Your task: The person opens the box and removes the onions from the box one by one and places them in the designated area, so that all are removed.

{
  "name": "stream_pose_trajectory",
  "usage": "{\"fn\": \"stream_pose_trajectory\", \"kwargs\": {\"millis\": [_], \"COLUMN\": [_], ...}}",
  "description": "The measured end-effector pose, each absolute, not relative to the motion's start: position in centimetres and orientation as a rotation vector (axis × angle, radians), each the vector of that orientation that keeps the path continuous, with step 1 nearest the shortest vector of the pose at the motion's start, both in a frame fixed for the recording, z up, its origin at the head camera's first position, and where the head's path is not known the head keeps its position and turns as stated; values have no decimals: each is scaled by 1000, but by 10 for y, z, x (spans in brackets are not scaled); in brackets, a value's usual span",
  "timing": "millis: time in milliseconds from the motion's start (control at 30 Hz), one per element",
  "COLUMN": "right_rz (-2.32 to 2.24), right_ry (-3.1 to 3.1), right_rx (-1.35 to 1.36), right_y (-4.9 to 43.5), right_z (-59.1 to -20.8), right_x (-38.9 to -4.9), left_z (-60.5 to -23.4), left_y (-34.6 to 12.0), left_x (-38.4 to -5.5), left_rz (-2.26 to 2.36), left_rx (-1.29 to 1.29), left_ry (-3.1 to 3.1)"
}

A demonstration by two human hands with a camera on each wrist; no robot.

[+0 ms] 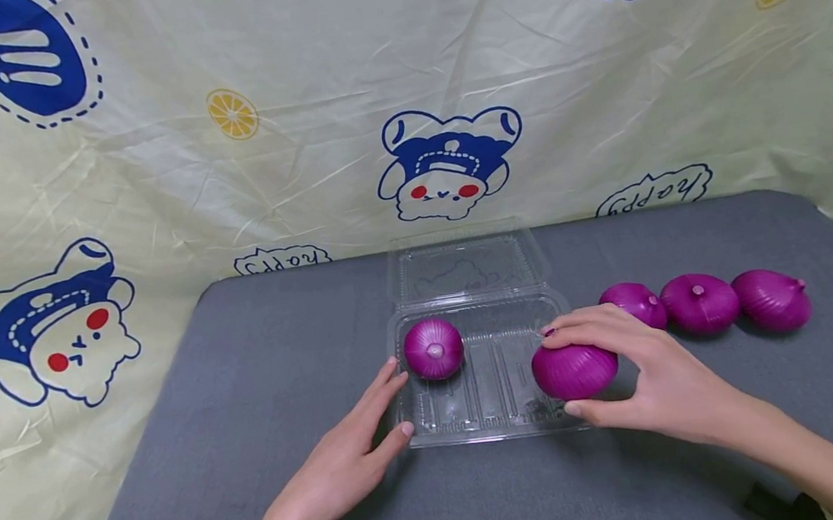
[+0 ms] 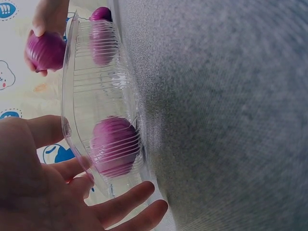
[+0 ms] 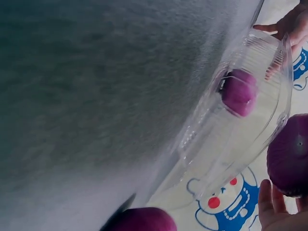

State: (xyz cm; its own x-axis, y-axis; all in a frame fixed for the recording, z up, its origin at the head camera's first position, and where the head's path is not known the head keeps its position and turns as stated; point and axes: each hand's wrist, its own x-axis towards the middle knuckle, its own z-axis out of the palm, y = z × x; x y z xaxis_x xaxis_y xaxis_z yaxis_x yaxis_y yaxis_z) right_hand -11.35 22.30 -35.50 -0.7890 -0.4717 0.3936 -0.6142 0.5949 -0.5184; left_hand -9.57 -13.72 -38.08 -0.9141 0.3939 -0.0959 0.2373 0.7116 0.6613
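Observation:
A clear plastic clamshell box (image 1: 489,435) lies opened on the table, its lid (image 1: 466,265) folded back. One purple onion (image 1: 434,350) sits in the box's left part. Between fingers and thumb, my right hand (image 1: 656,371) grips another onion (image 1: 574,372) over the box's right side; the left wrist view shows this held onion (image 2: 45,52) raised above the rim. My left hand (image 1: 342,464) is at the box's left edge, fingers spread and fairly straight. In the left wrist view, some of its fingertips touch the clear wall (image 2: 72,96).
Right of the box, three more purple onions stand in a row: a near one (image 1: 630,305) partly behind my right hand, a middle one (image 1: 699,304) and an outer one (image 1: 772,301). Behind the grey table (image 1: 269,366) hangs a printed cloth (image 1: 317,169). A dark object (image 1: 779,505) lies under my right forearm.

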Motion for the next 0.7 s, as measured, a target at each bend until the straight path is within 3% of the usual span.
{"fn": "stream_pose_trajectory", "kwargs": {"millis": [333,700], "right_rz": [920,936], "right_ry": [-2582,-2629], "right_rx": [937,725], "right_y": [243,266], "right_z": [-358,-359], "right_x": [-102,-89], "left_z": [-381,-380], "left_y": [-137,-137], "left_x": [-95,-94], "left_rz": [993,994], "left_rx": [502,496], "left_ry": [2692,2681]}}
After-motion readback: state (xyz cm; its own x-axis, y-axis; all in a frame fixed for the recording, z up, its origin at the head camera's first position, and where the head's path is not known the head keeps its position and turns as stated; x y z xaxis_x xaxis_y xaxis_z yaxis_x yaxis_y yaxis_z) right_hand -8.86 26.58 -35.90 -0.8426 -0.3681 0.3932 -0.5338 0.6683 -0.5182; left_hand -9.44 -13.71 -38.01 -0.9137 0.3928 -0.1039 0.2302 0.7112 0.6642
